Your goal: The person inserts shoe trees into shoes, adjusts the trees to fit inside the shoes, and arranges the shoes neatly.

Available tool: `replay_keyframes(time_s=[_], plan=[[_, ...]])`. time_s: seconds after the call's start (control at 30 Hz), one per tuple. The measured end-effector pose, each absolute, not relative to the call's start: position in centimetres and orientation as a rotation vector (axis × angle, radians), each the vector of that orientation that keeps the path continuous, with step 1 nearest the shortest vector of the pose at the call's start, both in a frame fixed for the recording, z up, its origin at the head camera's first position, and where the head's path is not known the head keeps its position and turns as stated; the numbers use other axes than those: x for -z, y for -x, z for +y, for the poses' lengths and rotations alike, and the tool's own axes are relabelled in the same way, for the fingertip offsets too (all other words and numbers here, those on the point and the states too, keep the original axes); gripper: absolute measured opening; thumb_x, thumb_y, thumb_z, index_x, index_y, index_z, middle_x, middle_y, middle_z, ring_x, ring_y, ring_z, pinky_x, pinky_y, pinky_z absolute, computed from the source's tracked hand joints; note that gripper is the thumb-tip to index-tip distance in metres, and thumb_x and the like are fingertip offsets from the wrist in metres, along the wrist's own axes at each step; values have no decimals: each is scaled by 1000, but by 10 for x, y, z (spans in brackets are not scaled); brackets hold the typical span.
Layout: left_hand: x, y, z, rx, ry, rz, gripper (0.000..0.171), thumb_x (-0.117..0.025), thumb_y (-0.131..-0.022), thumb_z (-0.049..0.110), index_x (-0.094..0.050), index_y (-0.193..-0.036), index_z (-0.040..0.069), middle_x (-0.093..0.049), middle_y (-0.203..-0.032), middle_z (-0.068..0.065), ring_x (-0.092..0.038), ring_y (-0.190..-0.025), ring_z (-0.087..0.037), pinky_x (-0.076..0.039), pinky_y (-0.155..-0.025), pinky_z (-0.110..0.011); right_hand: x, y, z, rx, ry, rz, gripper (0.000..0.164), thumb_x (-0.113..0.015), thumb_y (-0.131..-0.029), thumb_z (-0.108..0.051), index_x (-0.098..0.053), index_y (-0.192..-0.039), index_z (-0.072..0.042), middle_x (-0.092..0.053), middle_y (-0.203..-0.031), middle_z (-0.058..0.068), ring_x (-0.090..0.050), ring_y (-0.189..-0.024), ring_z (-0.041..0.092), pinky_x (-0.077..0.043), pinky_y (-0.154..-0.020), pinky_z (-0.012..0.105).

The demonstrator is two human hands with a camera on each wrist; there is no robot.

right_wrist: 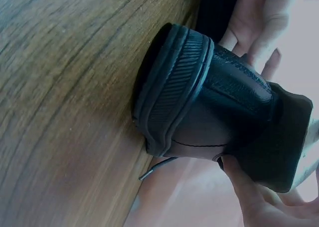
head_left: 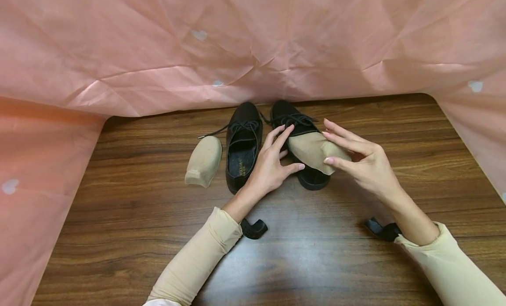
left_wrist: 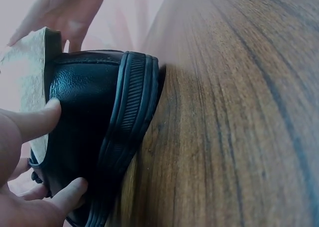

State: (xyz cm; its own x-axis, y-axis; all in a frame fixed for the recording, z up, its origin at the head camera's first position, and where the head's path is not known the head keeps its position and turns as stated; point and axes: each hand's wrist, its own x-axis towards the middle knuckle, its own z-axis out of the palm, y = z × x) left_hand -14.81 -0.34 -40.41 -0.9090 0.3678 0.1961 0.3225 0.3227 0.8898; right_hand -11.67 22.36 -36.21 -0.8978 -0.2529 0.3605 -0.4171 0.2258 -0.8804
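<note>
A black lace-up shoe (head_left: 284,110) stands on the wooden table with a beige moulded shoe insert (head_left: 306,150) partly in its opening. The insert's rear end sticks up over the heel, as the right wrist view shows. My left hand (head_left: 270,167) holds the shoe by its side near the laces, thumb at the opening's rim. My right hand (head_left: 365,159) grips the insert's raised end between thumb and fingers. Left of them stands the matching black shoe (head_left: 246,113), its insole showing. A second beige insert (head_left: 204,161) lies on the table beside that shoe.
A pink sheet (head_left: 253,47) with pale hearts hangs along the back and sides of the wooden table (head_left: 130,235). A loose shoelace (head_left: 215,131) trails left from the left shoe. Black wrist mounts (head_left: 254,229) stick out below both wrists.
</note>
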Motion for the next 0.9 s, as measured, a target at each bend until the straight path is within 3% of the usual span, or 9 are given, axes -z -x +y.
replay_keyframes(time_s=[0.17,0.33,0.57,0.9], plan=[[404,148,-3,-1675,-656,2536,92,-84,-79,8,-34,-156,17,-23,-158,-9,-49,-132,-25,-48,-101,-28,362,116,230,-1911,-757,-2347,63,-70,-77,24,-57,-136,6,-40,-155,12,-38,-142,22,-43,-103,20],[404,148,-3,-1672,-650,2539,91,-83,-80,8,-34,-156,17,-23,-158,-8,-48,-133,-25,-48,-101,-28,362,120,239,-1923,-936,-2394,69,-67,-79,25,-47,-143,8,-29,-160,14,-27,-147,21,-39,-106,17],[404,148,-2,-1690,-656,2551,88,-82,-81,6,-36,-155,17,-26,-157,-8,-48,-132,-23,-49,-99,-26,367,122,240,-1914,-956,-2382,72,-69,-77,25,-46,-143,8,-29,-160,15,-31,-146,20,-51,-89,16],[405,149,-2,-1689,-654,2569,83,-79,-83,4,-38,-154,17,-27,-157,-9,-49,-131,-24,-51,-98,-29,370,124,235,-1775,-955,-2416,72,-70,-76,25,-48,-143,6,-31,-159,14,-31,-146,22,-48,-93,14]])
